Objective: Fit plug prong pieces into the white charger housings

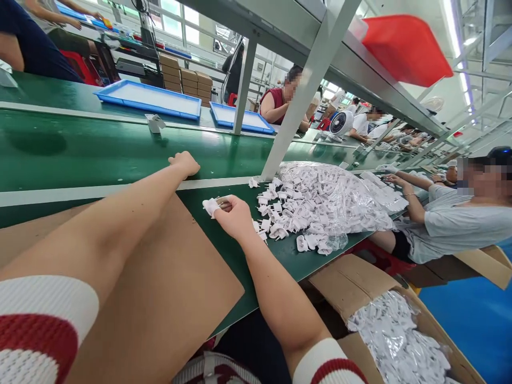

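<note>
My right hand is closed on a small white plug part with metal prongs, held just above the green bench. To its right lies a heap of several white plug parts spilling from a clear plastic bag. My left hand reaches forward to the edge of the green conveyor belt; its fingers are curled under and I cannot see what, if anything, they hold. A brown cardboard sheet lies under my left forearm.
A slanted metal post rises from the bench by the heap. A cardboard box of bagged white parts stands at lower right. Blue trays sit across the belt. A person in grey works at the right; others sit farther back.
</note>
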{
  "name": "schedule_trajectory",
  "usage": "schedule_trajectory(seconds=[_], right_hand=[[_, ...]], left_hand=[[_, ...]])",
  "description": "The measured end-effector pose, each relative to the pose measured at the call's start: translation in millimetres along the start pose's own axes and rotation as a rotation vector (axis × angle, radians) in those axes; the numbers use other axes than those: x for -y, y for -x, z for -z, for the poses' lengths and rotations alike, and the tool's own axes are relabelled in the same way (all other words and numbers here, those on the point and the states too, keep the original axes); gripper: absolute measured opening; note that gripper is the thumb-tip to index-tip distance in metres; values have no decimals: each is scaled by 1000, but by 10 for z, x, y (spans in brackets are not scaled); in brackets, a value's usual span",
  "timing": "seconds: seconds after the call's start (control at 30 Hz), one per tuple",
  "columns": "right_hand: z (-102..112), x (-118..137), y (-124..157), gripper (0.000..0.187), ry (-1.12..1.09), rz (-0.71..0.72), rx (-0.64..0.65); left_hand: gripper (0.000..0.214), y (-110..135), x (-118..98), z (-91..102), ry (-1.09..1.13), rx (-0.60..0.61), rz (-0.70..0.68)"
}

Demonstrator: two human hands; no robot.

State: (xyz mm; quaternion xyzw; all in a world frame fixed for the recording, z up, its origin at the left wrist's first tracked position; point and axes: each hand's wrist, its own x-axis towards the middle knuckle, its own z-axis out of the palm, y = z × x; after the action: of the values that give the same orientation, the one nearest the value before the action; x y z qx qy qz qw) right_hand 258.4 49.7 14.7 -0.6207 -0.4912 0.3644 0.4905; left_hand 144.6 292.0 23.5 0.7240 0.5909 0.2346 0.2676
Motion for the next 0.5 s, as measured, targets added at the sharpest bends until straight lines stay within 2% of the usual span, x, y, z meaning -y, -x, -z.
schedule_trajectory(seconds=[0.1, 0.17, 0.27, 0.4, 0.5], right_hand=[[-26, 39, 83, 42, 210, 110, 28], [-50, 64, 141, 33, 312, 178, 102], [-71, 78, 221, 20, 466, 285, 214], [-55, 56, 299, 37, 552, 383, 383], [-42, 40, 322, 48, 597, 391, 410]], left_hand=[[54, 222, 21, 144, -22, 27, 114], [52, 460, 92, 225, 15, 23, 52], [59, 915, 252, 319, 107, -49, -116], [58, 1627, 413, 443, 129, -73, -210], [49, 2117, 459, 533, 110, -48, -284]])
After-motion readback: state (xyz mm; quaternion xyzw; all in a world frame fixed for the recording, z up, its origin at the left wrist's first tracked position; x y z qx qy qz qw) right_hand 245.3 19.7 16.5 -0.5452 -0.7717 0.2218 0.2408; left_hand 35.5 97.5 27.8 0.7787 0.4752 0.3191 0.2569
